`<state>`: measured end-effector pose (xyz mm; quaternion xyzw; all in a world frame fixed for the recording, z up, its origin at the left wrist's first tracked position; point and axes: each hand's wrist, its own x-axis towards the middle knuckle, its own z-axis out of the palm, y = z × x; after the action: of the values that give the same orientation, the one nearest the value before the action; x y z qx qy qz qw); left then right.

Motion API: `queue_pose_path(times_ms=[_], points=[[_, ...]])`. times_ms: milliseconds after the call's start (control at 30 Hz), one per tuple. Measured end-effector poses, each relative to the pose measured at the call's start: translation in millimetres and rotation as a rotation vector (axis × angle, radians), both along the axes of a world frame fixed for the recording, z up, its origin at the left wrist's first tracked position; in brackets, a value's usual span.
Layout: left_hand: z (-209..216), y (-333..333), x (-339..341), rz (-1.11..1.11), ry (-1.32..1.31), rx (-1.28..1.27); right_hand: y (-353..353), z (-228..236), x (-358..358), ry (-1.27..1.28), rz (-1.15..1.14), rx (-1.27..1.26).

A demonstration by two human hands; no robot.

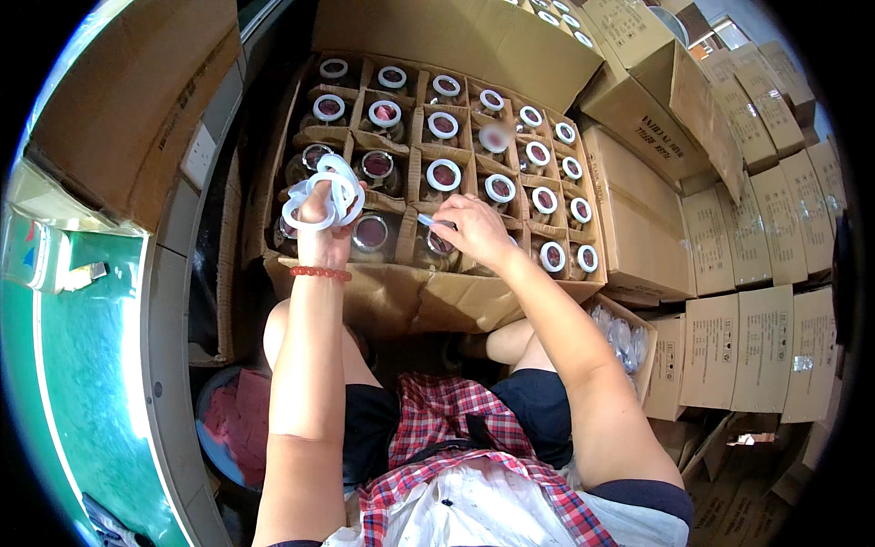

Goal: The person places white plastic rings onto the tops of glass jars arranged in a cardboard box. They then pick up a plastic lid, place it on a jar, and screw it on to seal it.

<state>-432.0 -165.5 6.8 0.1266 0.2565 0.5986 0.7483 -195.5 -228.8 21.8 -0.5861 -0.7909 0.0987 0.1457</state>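
Observation:
My left hand, a red bead bracelet at its wrist, is closed around a bunch of white rings over the near left part of a divided cardboard carton. My right hand pinches a single white ring, seen nearly edge-on, just above a glass jar in the front row. Several jars in the carton wear white rings around their mouths, like this ringed jar. A jar without a ring sits between my hands, and another bare-rimmed jar stands behind it.
An upright carton flap rises at the far side. Stacked cardboard boxes fill the right, beside a small box of clear-wrapped items. On the left are a green surface and a blue tub with red cloth.

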Motion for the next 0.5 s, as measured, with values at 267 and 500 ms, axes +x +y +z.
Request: queue_pose_path(times_ms=[267, 500], points=[[-3, 3, -5, -0.029, 0.042, -0.002, -53, 4, 1, -0.126, 0.122, 0.027], [-5, 1, -1, -0.035, 0.074, -0.004, -46, 6, -7, -0.159, 0.139, 0.035]])
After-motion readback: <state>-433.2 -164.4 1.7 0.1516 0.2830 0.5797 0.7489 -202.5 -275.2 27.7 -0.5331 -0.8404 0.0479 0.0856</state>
